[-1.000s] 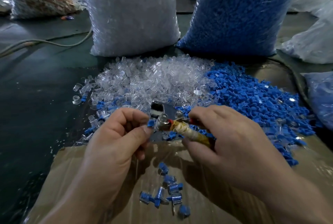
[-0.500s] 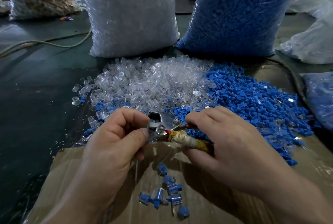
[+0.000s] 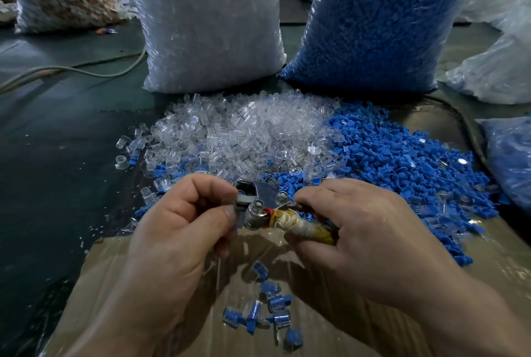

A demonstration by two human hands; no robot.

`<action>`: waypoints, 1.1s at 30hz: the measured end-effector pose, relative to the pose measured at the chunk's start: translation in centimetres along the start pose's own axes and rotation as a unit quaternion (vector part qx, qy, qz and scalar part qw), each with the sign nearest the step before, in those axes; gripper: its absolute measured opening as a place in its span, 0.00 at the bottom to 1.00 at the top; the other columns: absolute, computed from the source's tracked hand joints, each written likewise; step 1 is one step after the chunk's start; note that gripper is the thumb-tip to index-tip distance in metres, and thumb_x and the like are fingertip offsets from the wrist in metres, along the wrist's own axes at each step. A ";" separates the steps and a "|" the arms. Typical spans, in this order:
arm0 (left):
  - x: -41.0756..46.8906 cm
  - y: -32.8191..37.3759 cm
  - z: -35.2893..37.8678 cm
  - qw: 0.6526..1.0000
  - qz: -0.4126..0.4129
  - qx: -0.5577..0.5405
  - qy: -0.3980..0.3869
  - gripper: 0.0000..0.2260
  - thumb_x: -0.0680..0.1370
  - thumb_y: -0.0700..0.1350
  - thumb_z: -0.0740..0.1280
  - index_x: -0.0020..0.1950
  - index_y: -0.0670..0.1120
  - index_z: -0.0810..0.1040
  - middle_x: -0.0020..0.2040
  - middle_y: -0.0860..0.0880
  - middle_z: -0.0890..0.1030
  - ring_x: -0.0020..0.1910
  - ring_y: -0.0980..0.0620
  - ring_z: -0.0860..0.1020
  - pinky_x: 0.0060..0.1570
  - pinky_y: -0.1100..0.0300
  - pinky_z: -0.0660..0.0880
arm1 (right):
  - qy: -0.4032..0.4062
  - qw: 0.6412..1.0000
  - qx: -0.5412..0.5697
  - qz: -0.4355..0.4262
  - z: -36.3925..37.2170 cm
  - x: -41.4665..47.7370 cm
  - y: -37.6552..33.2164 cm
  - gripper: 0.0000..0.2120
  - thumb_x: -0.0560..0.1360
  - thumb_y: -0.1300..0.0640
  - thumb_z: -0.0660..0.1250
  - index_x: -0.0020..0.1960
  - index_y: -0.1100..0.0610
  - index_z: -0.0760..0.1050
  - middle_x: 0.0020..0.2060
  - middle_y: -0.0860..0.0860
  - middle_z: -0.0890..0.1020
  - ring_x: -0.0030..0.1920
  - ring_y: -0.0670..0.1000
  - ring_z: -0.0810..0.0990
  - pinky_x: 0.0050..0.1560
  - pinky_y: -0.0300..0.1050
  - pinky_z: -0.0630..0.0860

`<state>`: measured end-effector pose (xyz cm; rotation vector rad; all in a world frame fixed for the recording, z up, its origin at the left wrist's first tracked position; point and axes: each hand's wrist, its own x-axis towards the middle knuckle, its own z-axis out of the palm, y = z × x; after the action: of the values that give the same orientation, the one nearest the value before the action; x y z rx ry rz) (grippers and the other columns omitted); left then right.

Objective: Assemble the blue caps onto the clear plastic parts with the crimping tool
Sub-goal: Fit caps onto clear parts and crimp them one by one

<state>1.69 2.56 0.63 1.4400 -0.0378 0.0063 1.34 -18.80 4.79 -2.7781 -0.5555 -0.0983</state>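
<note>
Two tall, bulging sacks of thin crinkled plastic stand at the back of the dark green table (image 3: 57, 155): the sack of clear parts (image 3: 207, 26), frosty white with a small printed label, and beside it on the right the sack of blue caps (image 3: 373, 20), its skin pebbled by the pieces inside. In front of them two loose heaps meet edge to edge, a glassy pile of clear plastic parts (image 3: 244, 129), short hollow tubes that catch the light, and a matte pile of blue caps (image 3: 402, 161), small blocky stoppers, spreading right. A flat sheet of brown cardboard (image 3: 502, 247) under glossy film covers the near table. Above it the left hand (image 3: 178, 236) is curled shut, thumb and forefinger pinching at the head of the crimping tool (image 3: 267, 207); what it pinches there is too hidden to tell. The right hand (image 3: 367, 236) is closed around the tool's handle, which is wrapped in rough yellowed tape and string. The tool lies roughly level between the hands, its long axis running left to right, the shiny steel plate and rounded metal head pointing left toward the left hand. On the cardboard below lies a small cluster of assembled pieces (image 3: 267, 310), clear bodies with blue inserts, tumbled at mixed angles.
</note>
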 end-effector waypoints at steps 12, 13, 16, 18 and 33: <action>-0.3 0.7 0.7 0.996 -0.005 0.092 0.007 0.15 0.75 0.31 0.67 0.41 0.52 0.82 0.29 0.47 0.78 0.27 0.53 0.75 0.26 0.65 0.73 | 0.014 0.994 -0.085 0.069 1.0 0.9 1.6 0.33 0.67 0.26 0.50 0.64 0.44 0.70 0.48 0.41 0.75 0.50 0.46 0.70 0.51 0.45 0.71; -0.4 0.7 1.1 0.996 -0.023 0.092 -0.004 0.16 0.75 0.31 0.67 0.40 0.52 0.82 0.28 0.46 0.78 0.26 0.53 0.74 0.26 0.66 0.72 | 0.004 0.992 -0.096 0.075 1.2 1.2 1.7 0.35 0.67 0.26 0.50 0.65 0.44 0.70 0.50 0.42 0.75 0.52 0.47 0.69 0.54 0.47 0.70; -0.5 0.6 1.6 0.994 -0.053 0.095 -0.004 0.15 0.75 0.33 0.66 0.40 0.52 0.82 0.28 0.45 0.78 0.26 0.54 0.74 0.26 0.66 0.72 | -0.026 0.991 -0.102 0.086 1.4 1.7 1.7 0.36 0.65 0.26 0.52 0.67 0.43 0.68 0.54 0.43 0.74 0.56 0.48 0.66 0.59 0.48 0.64; -0.5 0.5 1.6 0.993 -0.061 0.097 0.009 0.14 0.75 0.34 0.66 0.40 0.53 0.83 0.27 0.45 0.78 0.26 0.54 0.74 0.26 0.66 0.73 | -0.022 0.991 -0.101 0.088 1.3 1.7 1.7 0.34 0.66 0.27 0.55 0.67 0.42 0.68 0.56 0.43 0.73 0.58 0.49 0.64 0.60 0.48 0.60; -1.3 0.1 1.4 0.977 0.054 0.207 -0.002 0.14 0.68 0.62 0.66 0.48 0.59 0.82 0.34 0.53 0.82 0.32 0.53 0.80 0.33 0.53 0.78 | 0.053 0.997 -0.021 -0.042 2.5 0.4 -1.8 0.15 0.81 0.47 0.52 0.45 0.50 0.75 0.37 0.45 0.76 0.40 0.50 0.73 0.45 0.49 0.71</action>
<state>0.31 1.25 0.88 1.8536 -0.1237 0.1061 1.05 -16.26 2.98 -2.7701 -0.6486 -0.2776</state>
